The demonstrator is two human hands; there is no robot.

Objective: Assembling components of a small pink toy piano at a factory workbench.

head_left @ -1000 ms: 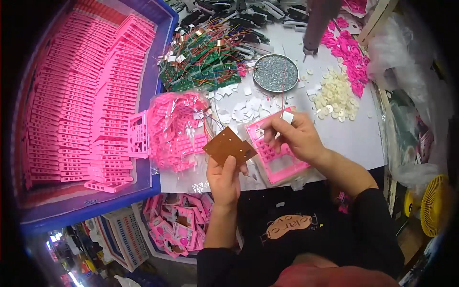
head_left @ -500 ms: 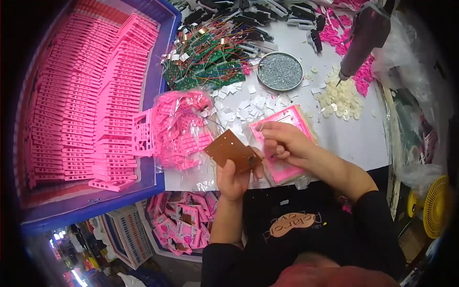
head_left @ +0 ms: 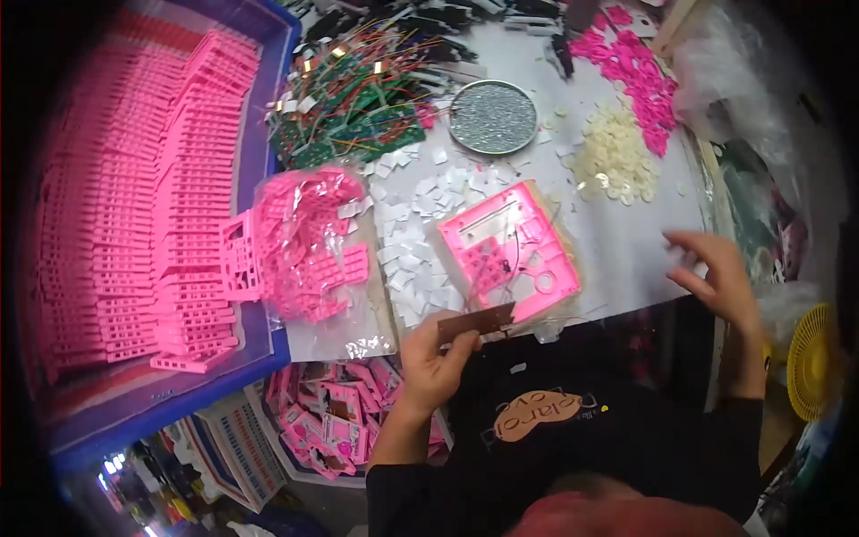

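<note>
We pinch the brown board (head_left: 470, 326) in our left hand (head_left: 432, 369) at the near side of the case (head_left: 561, 255); whether they touch, we cannot tell. Our right hand (head_left: 723, 285), spread wide and empty, hovers well right of the case. White squares (head_left: 417, 279) lie left of the case, a dish (head_left: 495, 153) of metal bits (head_left: 493, 116) beyond it, cream discs (head_left: 617, 163) beyond and right.

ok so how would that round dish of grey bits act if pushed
The round dish may be heavy for its size, since small grey, metallic-looking pieces fill it. Its broad shape suggests it would slide rather than tip. The pieces sit uncovered, so a hard shove could spill some.
</note>
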